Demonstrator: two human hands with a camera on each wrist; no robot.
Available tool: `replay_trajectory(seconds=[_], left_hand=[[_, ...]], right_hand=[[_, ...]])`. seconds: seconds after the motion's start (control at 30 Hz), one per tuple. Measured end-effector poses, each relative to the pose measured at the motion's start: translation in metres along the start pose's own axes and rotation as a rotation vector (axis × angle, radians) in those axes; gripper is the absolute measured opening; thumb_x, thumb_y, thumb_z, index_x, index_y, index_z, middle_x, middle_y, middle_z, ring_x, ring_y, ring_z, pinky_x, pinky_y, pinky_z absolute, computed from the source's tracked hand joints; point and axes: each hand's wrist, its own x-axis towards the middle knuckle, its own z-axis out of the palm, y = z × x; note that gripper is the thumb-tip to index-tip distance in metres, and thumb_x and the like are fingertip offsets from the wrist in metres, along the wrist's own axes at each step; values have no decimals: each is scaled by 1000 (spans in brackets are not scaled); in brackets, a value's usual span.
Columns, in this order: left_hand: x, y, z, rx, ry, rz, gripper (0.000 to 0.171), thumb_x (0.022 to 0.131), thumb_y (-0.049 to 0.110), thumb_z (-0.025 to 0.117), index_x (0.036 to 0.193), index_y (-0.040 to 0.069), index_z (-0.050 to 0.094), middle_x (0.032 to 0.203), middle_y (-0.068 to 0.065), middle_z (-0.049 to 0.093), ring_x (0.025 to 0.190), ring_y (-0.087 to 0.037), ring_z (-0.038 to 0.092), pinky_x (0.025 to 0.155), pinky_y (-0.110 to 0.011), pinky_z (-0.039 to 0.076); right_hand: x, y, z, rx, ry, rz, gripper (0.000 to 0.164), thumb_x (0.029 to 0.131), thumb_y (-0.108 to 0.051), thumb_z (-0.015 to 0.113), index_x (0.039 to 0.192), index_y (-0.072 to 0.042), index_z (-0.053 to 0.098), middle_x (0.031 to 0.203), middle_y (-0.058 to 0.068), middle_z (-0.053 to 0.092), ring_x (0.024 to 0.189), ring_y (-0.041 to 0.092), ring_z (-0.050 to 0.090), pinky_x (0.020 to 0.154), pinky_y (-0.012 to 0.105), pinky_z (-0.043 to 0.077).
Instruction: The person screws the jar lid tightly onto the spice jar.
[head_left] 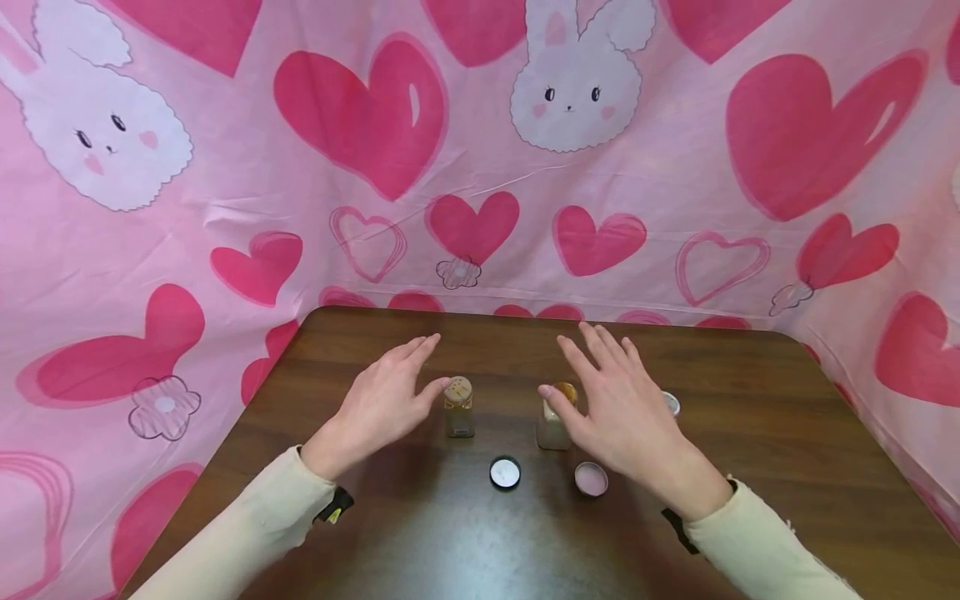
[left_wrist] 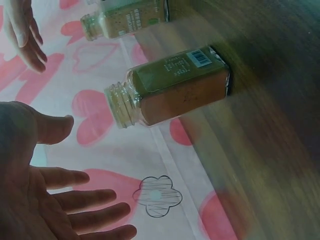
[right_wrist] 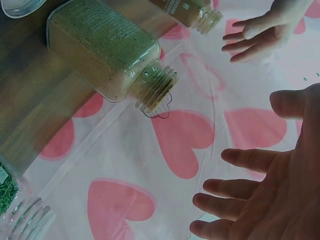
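My left hand (head_left: 381,404) is held over the table with its fingers straight, holding nothing. Just right of its thumb stands a square glass spice jar (head_left: 460,422). The left wrist view shows that jar's bare threaded neck (left_wrist: 121,105), reddish-brown contents and green label with a barcode. My right hand (head_left: 626,408) is also spread, with nothing in it. Its thumb overlaps a second spice jar (head_left: 552,435) in the head view. In the right wrist view this jar (right_wrist: 102,50) is uncapped, with tan contents and a green label.
A black-rimmed lid with a white inside (head_left: 505,472) and a pinkish lid (head_left: 592,479) lie in front of the jars. Another jar with green flakes (right_wrist: 7,190) stands beyond my right hand, mostly hidden in the head view. A heart-and-bunny cloth (head_left: 495,167) surrounds the wooden table (head_left: 787,467).
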Motion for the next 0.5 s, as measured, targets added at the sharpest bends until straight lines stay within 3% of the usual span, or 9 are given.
replay_trajectory(seconds=[0.5], left_hand=[[-4, -5, 9, -17, -9, -20, 72, 97, 42, 76, 151, 0, 54, 151, -19, 56, 138, -34, 55, 107, -55, 47]], right_hand=[[-5, -5, 3, 12, 25, -28, 72, 95, -47, 73, 151, -5, 56, 161, 25, 40, 149, 43, 36, 120, 62, 25]])
